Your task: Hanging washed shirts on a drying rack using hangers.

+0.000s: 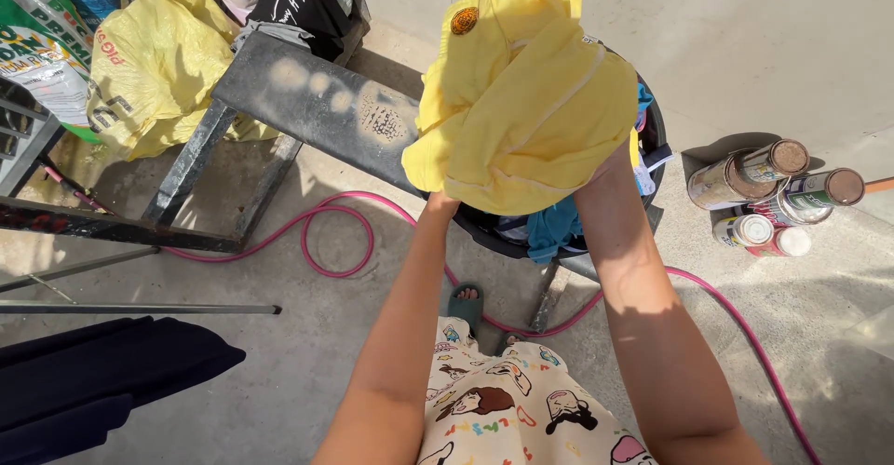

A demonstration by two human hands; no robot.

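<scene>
Yellow garment held up at 12 o'clock of view, bunched, covering both hands. Left hand at garment's lower left edge, right hand at lower right — both wrists run into fabric; fingers hidden, so exact grasp cannot be told. Directly below garment: dark basin with blue cloth. Pink hose loops on concrete at 9 o'clock. Spray cans clustered at 3 o'clock — well apart.

We see a concrete floor carrying a pink hose, spray cans at right, and a dark bench far left.
</scene>
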